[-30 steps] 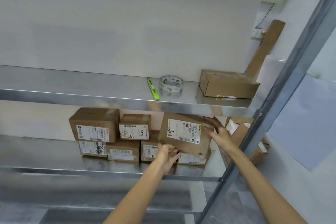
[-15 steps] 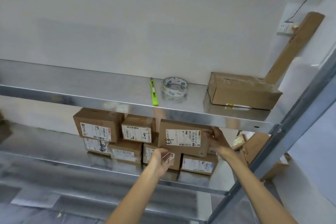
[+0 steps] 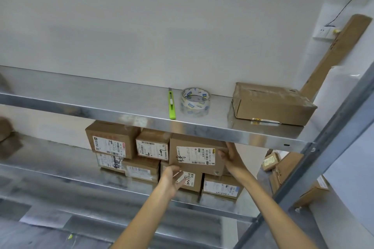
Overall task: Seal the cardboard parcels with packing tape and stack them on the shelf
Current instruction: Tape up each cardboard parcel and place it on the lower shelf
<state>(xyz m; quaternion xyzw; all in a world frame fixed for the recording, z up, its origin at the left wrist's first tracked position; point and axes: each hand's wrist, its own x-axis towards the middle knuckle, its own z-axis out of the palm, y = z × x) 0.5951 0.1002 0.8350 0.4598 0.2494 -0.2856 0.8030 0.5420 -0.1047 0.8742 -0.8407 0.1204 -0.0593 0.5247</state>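
Right hand point(image 3: 232, 157) lies flat, fingers straight, against the right side of a labelled parcel point(image 3: 194, 155). The left hand point(image 3: 172, 180), fingers loosely out and gripping nothing, props the parcel's lower left corner. Between them the parcel sits on the second layer of a stack point(image 3: 141, 170) on the middle shelf point(image 3: 50, 174), tucked just under the lip of the top shelf point(image 3: 101, 111).

Seen from the head camera, six other parcels make up the stack, two beside this one and four beneath. All are closed with labels facing out, so that share of the job looks done, though tape on their seams is too faint to confirm.

On the top shelf a tape roll point(image 3: 195, 100) and a green knife point(image 3: 172, 105) lie side by side, untouched. Near them rests a box point(image 3: 271, 105) whose left end flap looks loose, so it is likely the next to be sealed. More boxes point(image 3: 271, 160) wait past the upright point(image 3: 344, 111) at right, so sealing and stacking appear far from finished.
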